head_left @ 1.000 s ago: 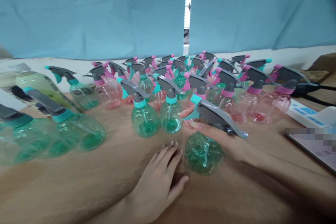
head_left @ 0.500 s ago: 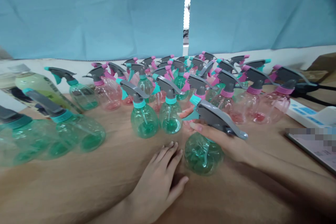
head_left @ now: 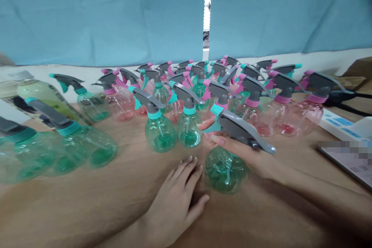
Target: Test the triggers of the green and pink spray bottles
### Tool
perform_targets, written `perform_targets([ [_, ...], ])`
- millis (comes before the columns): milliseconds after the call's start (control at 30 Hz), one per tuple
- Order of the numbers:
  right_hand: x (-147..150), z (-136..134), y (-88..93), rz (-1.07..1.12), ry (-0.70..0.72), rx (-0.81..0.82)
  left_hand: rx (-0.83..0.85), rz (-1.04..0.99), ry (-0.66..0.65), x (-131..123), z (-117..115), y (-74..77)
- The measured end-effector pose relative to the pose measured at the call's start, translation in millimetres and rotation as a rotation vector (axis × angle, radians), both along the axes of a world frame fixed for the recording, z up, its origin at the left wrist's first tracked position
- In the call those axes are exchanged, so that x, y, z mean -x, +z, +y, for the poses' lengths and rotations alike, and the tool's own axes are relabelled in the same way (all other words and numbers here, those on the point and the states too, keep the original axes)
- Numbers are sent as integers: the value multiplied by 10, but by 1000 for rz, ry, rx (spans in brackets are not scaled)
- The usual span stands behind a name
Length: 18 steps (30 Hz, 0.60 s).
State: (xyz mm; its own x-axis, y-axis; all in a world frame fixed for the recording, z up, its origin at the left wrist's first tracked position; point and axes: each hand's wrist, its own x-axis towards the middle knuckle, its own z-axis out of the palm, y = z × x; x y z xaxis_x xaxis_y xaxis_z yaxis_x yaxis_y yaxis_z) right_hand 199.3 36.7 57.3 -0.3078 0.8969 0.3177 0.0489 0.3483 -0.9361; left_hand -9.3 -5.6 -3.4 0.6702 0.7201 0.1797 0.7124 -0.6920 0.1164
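My right hand point(head_left: 247, 155) is wrapped round the neck of a green spray bottle point(head_left: 225, 168), just under its grey trigger head point(head_left: 242, 130); the bottle stands on the brown table point(head_left: 87, 205). My left hand point(head_left: 177, 195) lies flat on the table, fingers stretched out, right beside the bottle's left side and holding nothing. Two more green spray bottles point(head_left: 159, 131) stand just beyond my left fingertips.
Several pink and green spray bottles point(head_left: 252, 104) crowd the back of the table. Larger green bottles point(head_left: 84, 143) lie at the left. A white power strip point(head_left: 345, 124) and a paper sheet point(head_left: 348, 161) sit at the right. A blue curtain point(head_left: 101, 15) hangs behind.
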Motion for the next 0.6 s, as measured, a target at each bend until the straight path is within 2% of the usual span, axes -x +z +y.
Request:
perform_targets([
  [300, -9, 41, -56, -4, -2, -32, 4, 6, -2, -13, -7, 20],
  [600, 10, 9, 1, 8, -22, -56, 29, 10, 6, -8, -3, -4],
])
